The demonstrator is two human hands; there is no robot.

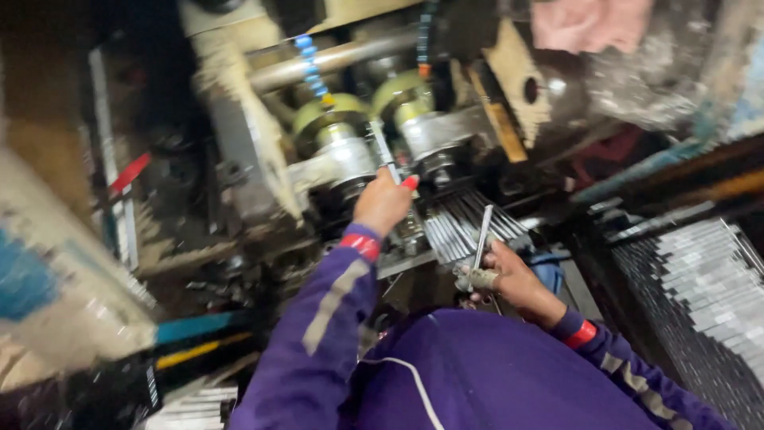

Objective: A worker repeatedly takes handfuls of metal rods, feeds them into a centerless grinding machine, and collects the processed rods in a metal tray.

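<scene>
**Gripping one strip per hand at the roller machine**

Both hands are clenched on metal, so nothing's loose right now. Nearest the camera, low and right of centre, the right hand (513, 279) is wrapped around a thin metal strip (482, 236) that stands nearly upright. Its lower end sits in the fist, its top pokes up toward the bundle of strips (461, 223) lying just behind. Further up, dead centre of the frame, the left hand (383, 203) pinches a second strip (384, 153) and has its tip right at the gap between the two green-topped rollers (370, 119).

If you ask me, the trick is keeping that fed strip straight and square to the gap, with the fingers held back from the rollers. It's blurry, so I can't tell if the tip is actually between them. Far right, a stack of strips (704, 271) sits well apart from both hands.
</scene>
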